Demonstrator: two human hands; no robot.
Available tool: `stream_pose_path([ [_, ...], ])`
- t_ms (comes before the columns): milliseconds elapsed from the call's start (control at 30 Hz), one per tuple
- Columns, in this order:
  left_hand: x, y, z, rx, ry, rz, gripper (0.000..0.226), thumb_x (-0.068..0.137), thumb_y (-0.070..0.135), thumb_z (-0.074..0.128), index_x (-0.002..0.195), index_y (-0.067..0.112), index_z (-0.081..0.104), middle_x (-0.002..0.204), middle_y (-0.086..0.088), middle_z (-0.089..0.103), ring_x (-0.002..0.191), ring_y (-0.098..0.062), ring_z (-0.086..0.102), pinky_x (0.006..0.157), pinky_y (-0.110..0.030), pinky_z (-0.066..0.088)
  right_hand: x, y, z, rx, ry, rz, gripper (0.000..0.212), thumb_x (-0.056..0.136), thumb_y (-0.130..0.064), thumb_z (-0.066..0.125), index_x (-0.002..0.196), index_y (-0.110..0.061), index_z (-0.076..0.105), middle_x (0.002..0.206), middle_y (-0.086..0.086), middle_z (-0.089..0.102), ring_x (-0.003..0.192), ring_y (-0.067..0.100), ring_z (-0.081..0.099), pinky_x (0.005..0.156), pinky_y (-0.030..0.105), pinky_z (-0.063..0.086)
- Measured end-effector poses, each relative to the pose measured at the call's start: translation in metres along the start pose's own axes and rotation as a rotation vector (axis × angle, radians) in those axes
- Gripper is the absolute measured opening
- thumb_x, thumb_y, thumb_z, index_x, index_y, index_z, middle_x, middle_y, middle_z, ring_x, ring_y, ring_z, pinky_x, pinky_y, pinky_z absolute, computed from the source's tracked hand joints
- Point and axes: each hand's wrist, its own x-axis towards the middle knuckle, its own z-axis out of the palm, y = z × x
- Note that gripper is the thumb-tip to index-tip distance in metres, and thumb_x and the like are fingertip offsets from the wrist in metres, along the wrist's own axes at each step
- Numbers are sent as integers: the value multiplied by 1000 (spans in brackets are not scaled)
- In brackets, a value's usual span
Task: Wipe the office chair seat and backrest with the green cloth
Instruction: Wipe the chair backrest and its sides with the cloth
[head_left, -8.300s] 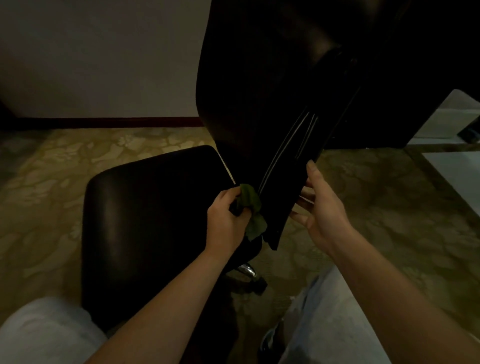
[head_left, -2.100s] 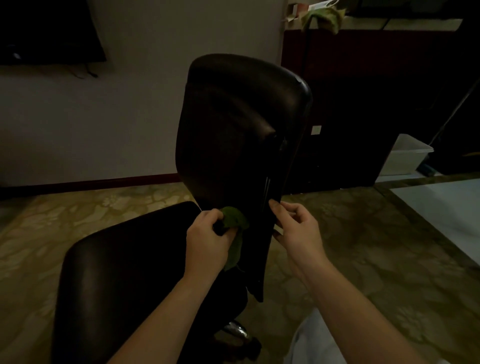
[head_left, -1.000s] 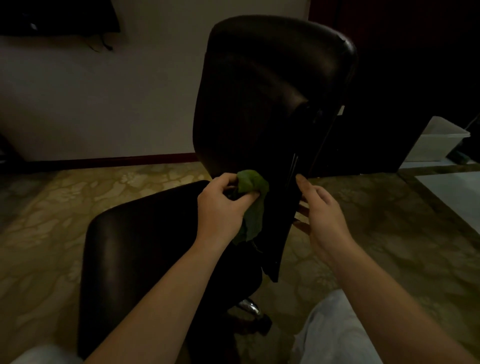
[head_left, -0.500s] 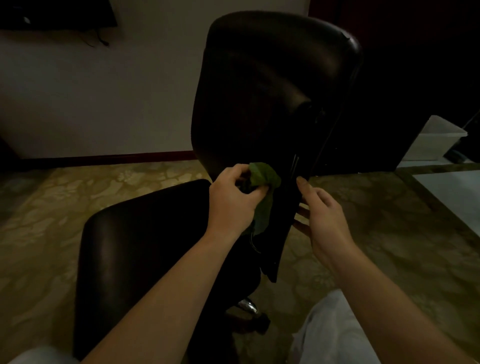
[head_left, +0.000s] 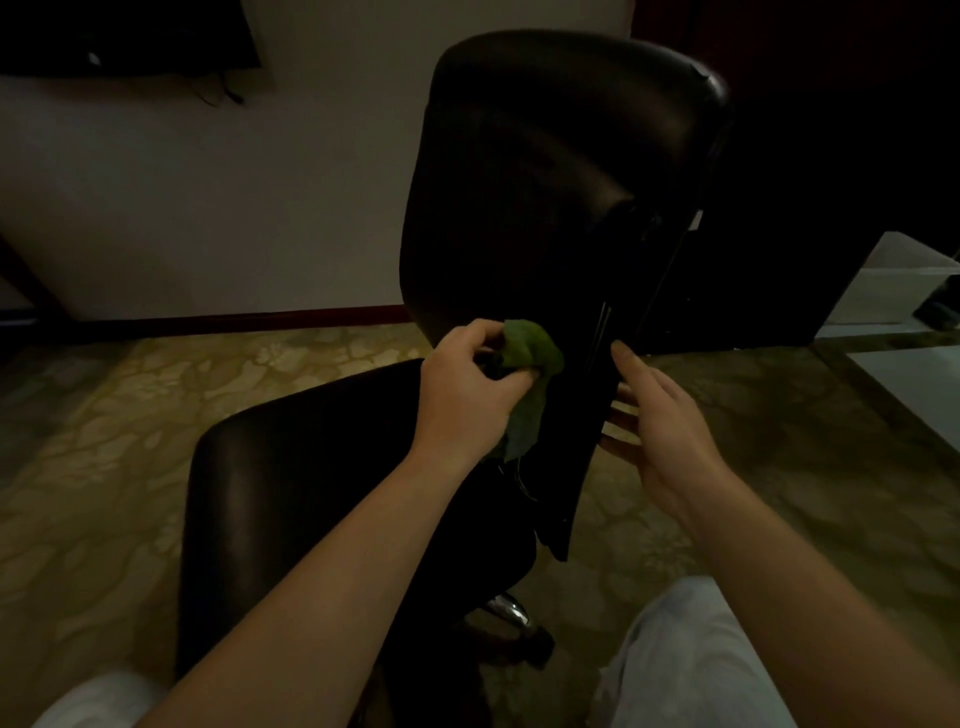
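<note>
**Green cloth** (head_left: 531, 352): bunched into a wad at the fingertips of the left hand (head_left: 467, 392). A loose tail hangs down along the thumb side of that hand. The wad lies against the lower side edge of the backrest.

**Left hand**: fingers and thumb are curled round the cloth, gripping it. The bare forearm reaches in from below.

**Backrest** (head_left: 550, 171): black, glossy and upright, rising well above both hands. Its lower end narrows to a point below the hands, between the two forearms.

**Right hand** (head_left: 662, 434): just right of the cloth, with the backrest's edge between them. The fingers are straight and slightly spread, holding nothing. The index tip touches the dark rear support of the backrest. Whether the lower fingers touch it cannot be told.

**Seat** (head_left: 311, 467): black, below and to the left of the left hand, passing under the left forearm.

**Chrome base part** (head_left: 511, 612): well below both hands, under the rear of the seat.

**Pale trouser leg** (head_left: 691, 660): beneath the right forearm.

**Carpet** (head_left: 104, 467): olive-yellow and patterned, on all sides of the chair.

**Wall** (head_left: 208, 208): pale, beyond the left hand, with a dark red skirting board (head_left: 234, 318) at its foot.

**Dark cabinet** (head_left: 831, 156): beyond the right hand, behind the backrest.

**Pale box** (head_left: 893, 280): on the floor, well to the right of the right hand.
</note>
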Motion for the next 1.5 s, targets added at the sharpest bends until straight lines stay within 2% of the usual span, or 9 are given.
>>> stream_pose_path([
  [200,8,6,18,95,11,78,28,82,21,80,108,22,71,105,7,63,96,0,58,76,-3,42,0,-1,-1,-7,-4,-1,44,87,-53,62,109,-16,68,96,-5,76,94,17,72,79,35,54],
  [433,0,-8,17,106,-26,-17,31,81,18,80,109,23,68,107,7,61,98,-2,57,75,-4,44,5,4,-4,-41,-11,-17,58,79,-60,63,109,-10,64,99,-2,74,92,16,72,75,33,54],
  [600,-11,-14,13,167,-107,-88,32,80,11,80,106,21,65,106,5,56,97,-6,55,75,-14,44,9,3,-8,-108,-25,-10,72,69,-68,64,112,-9,63,103,1,73,98,20,70,83,39,57],
  [800,-25,-23,5,47,-13,-77,29,84,15,78,110,23,69,108,6,64,102,-4,60,89,-34,57,8,14,-2,-116,11,4,78,65,-74,63,111,-12,64,106,5,72,101,23,69,92,45,54],
  [867,-20,-15,7,26,22,-24,29,84,18,78,111,24,69,108,5,65,103,-6,61,89,-32,56,6,14,1,-105,23,1,77,67,-72,62,112,-9,63,107,9,71,99,24,70,91,44,54],
  [1000,-5,0,16,107,30,73,30,84,16,77,112,21,69,108,7,63,100,-1,58,84,-9,46,4,11,-1,-109,13,5,71,70,-68,61,110,-10,64,103,6,72,96,21,70,87,40,55],
  [1167,-7,-7,24,118,68,88,33,84,12,77,114,20,69,110,9,59,99,5,55,84,-2,42,5,11,-2,-114,15,6,68,70,-68,61,108,-12,64,101,3,73,97,20,70,87,38,54],
  [1333,-19,-17,30,139,106,50,34,84,13,77,116,19,67,111,9,57,99,0,55,84,-3,43,5,14,0,-113,26,-8,65,74,-67,59,108,-12,64,101,1,72,95,17,70,87,38,55],
  [1500,-35,-28,28,269,-18,-47,31,84,11,75,112,20,64,108,8,55,100,-6,55,80,-10,42,7,16,-3,-132,29,15,59,75,-68,62,104,-17,64,103,1,72,98,20,69,92,43,54],
])
